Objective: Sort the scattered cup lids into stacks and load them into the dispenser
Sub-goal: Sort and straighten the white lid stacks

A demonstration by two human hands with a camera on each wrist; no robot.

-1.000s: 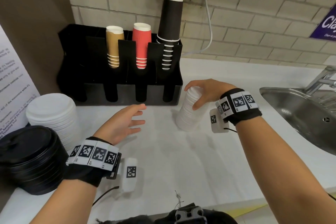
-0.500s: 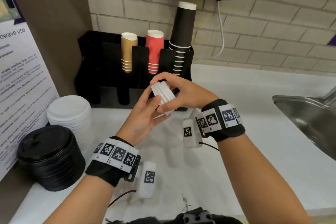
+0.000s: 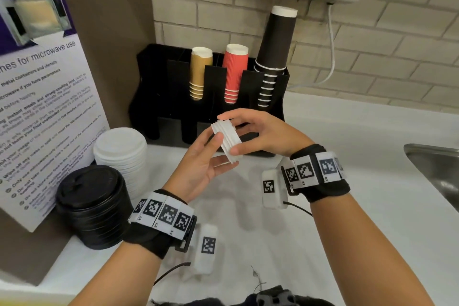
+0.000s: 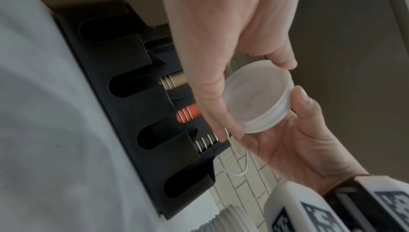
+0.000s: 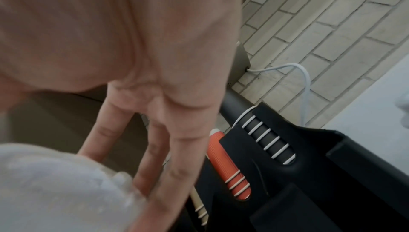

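Note:
A short stack of small white lids (image 3: 227, 141) hangs tilted in the air in front of the black dispenser (image 3: 211, 107). My right hand (image 3: 248, 131) pinches it from above and the right, thumb at its lower edge. My left hand (image 3: 211, 154) holds it from below and the left. In the left wrist view the small lid stack (image 4: 258, 99) shows its hollow underside, between the left thumb and fingers (image 4: 212, 99). The right wrist view shows the blurred small lid stack (image 5: 55, 183) at my right hand's fingertips (image 5: 141, 179), with the dispenser (image 5: 309, 174) behind.
A stack of larger white lids (image 3: 121, 154) and a stack of black lids (image 3: 92, 206) stand at the left on the counter. The dispenser holds tan, red and black cups (image 3: 275, 42). A poster (image 3: 42, 107) stands at the left, a sink (image 3: 434, 169) at the right.
One second ago my right hand gripped a tall white lid stack on the counter and my left hand was open. Now both hands hold a short stack raised before the dispenser.

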